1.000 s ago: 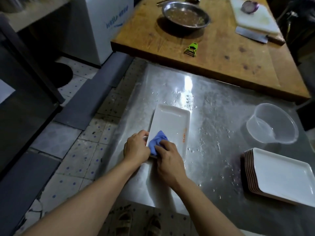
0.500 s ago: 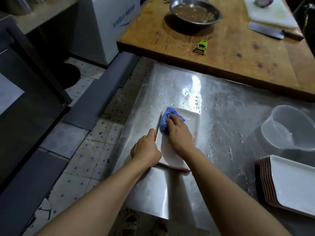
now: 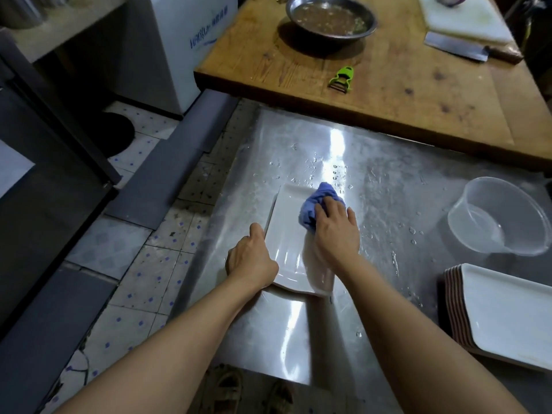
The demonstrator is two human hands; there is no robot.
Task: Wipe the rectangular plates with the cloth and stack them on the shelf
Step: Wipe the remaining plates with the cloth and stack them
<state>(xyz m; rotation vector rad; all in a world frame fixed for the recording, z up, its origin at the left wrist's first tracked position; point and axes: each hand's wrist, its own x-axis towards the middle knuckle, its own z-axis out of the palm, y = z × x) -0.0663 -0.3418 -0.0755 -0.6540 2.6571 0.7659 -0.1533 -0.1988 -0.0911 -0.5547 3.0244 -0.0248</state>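
Pressing the blue cloth (image 3: 317,206) onto the far end of the white plate (image 3: 291,240) on the wet steel table (image 3: 388,204), my right hand (image 3: 336,231) bunched it under curled fingers; my left hand (image 3: 251,258) gripped the plate's left edge.

A blue cloth (image 3: 318,206) lies on a glossy white rectangular plate (image 3: 288,243). The steel table (image 3: 388,204) is silver-grey, speckled with water drops. The stacked plates (image 3: 504,315) are white on top with brown edges. The peeler (image 3: 341,79) is bright green on a brown wooden table (image 3: 403,94); the floor tiles (image 3: 143,282) are pale with blue dots.
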